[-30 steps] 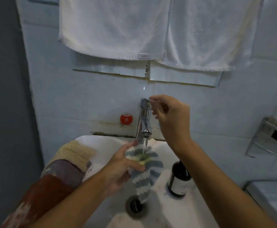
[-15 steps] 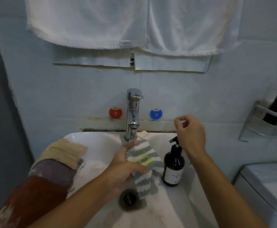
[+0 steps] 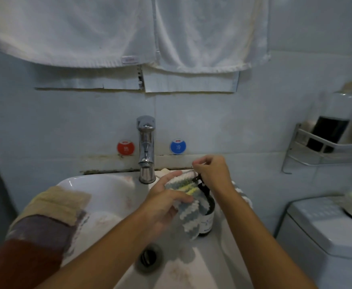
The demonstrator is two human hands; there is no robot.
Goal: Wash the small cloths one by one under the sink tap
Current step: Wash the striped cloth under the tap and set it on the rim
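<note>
My left hand (image 3: 162, 205) grips a small grey, white and yellow striped cloth (image 3: 188, 217), which hangs over the white sink (image 3: 100, 184), to the right of the chrome tap (image 3: 147, 149). No water shows at the spout. My right hand (image 3: 211, 172) hovers with curled fingers just above the pump of a dark soap bottle (image 3: 207, 220), beside the cloth's upper edge; I see nothing held in it. More cloths lie piled on the sink's left rim: a beige one (image 3: 60, 203), a purple one (image 3: 43, 230) and a red-brown one (image 3: 18, 261). Another striped cloth (image 3: 243, 195) peeks out behind my right forearm.
The drain (image 3: 150, 257) lies below the hanging cloth. Red (image 3: 125, 148) and blue (image 3: 177, 146) round labels flank the tap. White towels (image 3: 129, 32) hang above. A wire shelf (image 3: 321, 153) is on the right wall, above a white toilet tank (image 3: 325, 230).
My right hand left the tap handle and came down to the soap bottle's pump. The water stopped. My left hand carried the striped cloth right, from under the spout to the bottle.
</note>
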